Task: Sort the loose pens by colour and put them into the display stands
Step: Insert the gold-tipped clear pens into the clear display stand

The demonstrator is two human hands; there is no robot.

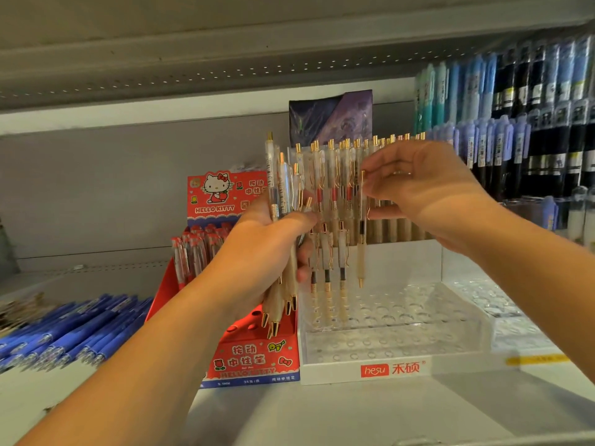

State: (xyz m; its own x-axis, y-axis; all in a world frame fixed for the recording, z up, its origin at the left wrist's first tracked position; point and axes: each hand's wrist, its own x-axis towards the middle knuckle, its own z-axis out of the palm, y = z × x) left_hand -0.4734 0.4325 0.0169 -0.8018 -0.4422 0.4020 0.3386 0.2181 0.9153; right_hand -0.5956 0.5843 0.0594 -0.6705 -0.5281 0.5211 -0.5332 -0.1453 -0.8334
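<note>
Left hand: fingers wrapped round a bundle of pens, held upright with tips down, in front of a red carton.

Right hand: thumb and fingertips pinch a single pen near its clip end. It hangs tip down above the holed top of the clear stand. Whether the tip sits in a hole, cannot tell. The hands are near each other but not touching.

Pens all one type: clear upper barrel, gold clicker and curled gold clip, cream grip, gold tip. The held pen shows a dark band inside.

Stand: clear plastic on a white base with a red logo. The back row of pens is full, several with red bands. Three more stand in a lower row at the left.

Blue pens lie loose on the shelf, far left.
</note>
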